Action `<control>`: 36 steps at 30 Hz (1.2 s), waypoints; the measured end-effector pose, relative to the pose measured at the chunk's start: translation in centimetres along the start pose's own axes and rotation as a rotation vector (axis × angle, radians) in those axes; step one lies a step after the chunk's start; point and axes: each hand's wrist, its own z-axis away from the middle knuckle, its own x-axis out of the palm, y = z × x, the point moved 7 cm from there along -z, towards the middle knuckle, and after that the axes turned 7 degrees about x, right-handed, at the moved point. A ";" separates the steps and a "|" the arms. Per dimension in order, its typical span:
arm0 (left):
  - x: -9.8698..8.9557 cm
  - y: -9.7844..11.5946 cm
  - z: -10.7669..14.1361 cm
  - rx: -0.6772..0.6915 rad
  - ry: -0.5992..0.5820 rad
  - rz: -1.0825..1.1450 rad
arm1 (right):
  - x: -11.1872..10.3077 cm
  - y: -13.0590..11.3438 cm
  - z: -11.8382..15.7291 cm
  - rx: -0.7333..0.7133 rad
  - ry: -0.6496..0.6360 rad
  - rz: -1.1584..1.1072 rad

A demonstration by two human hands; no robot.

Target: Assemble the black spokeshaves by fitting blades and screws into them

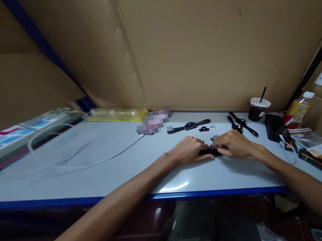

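Note:
Both hands meet over the table around a black spokeshave (pixel 208 152), mostly covered by my fingers. My left hand (pixel 191 149) is closed on its left side, thumb along the near edge. My right hand (pixel 233 145) is closed at its middle and right, fingertips pinched together; whatever small part may sit between them is hidden. Just behind the fingers shows a flat grey metal piece (pixel 214 138), perhaps a blade. Beyond lie another black spokeshave body (pixel 190 126), a small black plate (pixel 204 129) and tiny silvery screws (pixel 212 126).
More black spokeshaves (pixel 243 123) lie crossed at right. Past them are a lidded drink cup (pixel 258 108), a black device (pixel 276 126), a bottle (pixel 297 110) and a packet (pixel 316 143). A white cable (pixel 109 157) loops leftward; cardboard (pixel 183 46) walls the back.

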 end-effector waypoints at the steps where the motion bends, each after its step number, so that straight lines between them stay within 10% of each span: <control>1: 0.0 0.0 0.0 0.002 0.000 0.000 | 0.0 0.1 0.0 -0.004 0.014 -0.006; 36: 0.2 -0.1 -0.1 -0.041 -0.091 -0.044 | -0.5 1.7 0.6 0.089 -0.229 0.030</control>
